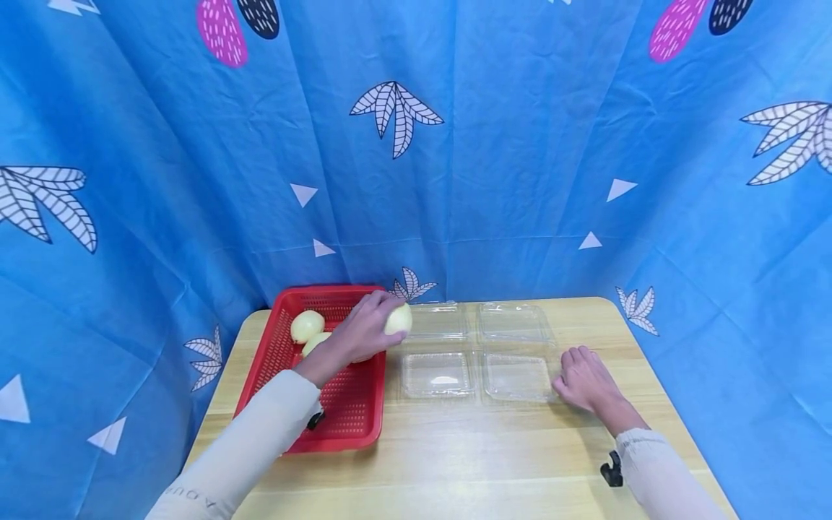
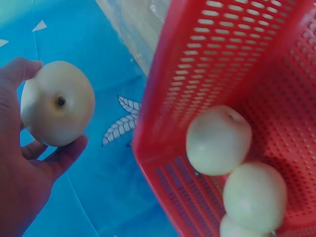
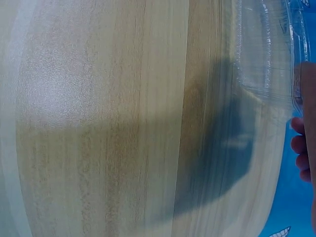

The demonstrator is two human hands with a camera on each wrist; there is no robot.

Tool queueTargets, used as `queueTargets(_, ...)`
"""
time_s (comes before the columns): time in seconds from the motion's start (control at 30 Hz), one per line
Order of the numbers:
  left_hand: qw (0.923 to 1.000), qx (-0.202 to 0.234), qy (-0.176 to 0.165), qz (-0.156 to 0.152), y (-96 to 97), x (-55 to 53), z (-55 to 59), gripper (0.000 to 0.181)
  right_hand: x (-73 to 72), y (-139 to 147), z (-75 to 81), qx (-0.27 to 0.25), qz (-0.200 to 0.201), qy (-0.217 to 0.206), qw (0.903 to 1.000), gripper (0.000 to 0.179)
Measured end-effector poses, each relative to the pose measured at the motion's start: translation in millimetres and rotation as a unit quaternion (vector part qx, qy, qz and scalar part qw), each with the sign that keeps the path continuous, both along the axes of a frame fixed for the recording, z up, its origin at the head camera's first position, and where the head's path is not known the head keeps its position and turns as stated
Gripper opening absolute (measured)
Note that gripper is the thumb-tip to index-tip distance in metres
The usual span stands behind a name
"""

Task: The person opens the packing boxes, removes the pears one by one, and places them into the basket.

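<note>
My left hand point(image 1: 373, 323) grips a pale yellow round fruit point(image 2: 58, 103), fingers and thumb around its sides. It is raised by the right rim of a red plastic basket point(image 1: 379, 404), and a small dark pit shows on the fruit in the left wrist view. Several similar fruits point(image 1: 308, 326) lie inside the basket, partly behind my forearm. On the right, my right hand point(image 1: 588, 379) holds the near right corner of a clear plastic container point(image 1: 518, 376), its thumb at the rim and its fingers curled beside it. Much of this hand falls outside the right wrist view.
More clear plastic trays point(image 1: 437, 375) sit side by side in the middle, with further clear sections point(image 1: 513, 322) behind them. All stand on a light wooden table point(image 1: 442, 462). A blue patterned curtain point(image 1: 448, 180) hangs around the back and sides.
</note>
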State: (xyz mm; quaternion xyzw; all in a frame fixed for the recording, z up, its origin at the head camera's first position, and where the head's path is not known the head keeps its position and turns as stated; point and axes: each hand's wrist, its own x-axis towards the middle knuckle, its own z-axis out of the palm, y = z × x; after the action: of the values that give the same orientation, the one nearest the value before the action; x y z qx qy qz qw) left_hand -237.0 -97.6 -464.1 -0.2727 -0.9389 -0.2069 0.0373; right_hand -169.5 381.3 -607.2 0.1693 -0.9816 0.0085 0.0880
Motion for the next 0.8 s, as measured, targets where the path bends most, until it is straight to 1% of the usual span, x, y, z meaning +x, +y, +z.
queueTargets(0.1, 1.0000, 0.001, -0.002, 0.010, -11.8, 1.2, -3.5, 0.062, -0.2, 0.4, -1.1, 0.001, 0.001, 0.001, 1.0000, 0.022)
queueTargets(0.23, 0.9996, 0.005, -0.016, 0.023, -25.9, 4.5, -7.5, 0.065, -0.1, 0.7, -1.0, 0.003, 0.001, 0.000, 1.0000, 0.022)
queueTargets(0.4, 0.9993, 0.007, -0.017, 0.031, -40.0, 7.4, -12.3, 0.067, 0.4, -0.2, 0.7, 0.004, 0.004, -0.003, 1.0000, 0.022)
queueTargets(0.63, 0.9989, -0.017, -0.028, 0.035, -53.4, 10.2, -20.4, 0.073, 0.5, 0.4, 0.1, 0.004, 0.002, -0.004, 1.0000, 0.022)
queueTargets(0.8, 0.9975, -0.035, -0.043, 0.043, -61.6, 13.0, -28.7, 0.071, 0.7, 1.1, 0.0, 0.001, 0.002, -0.002, 1.0000, 0.021)
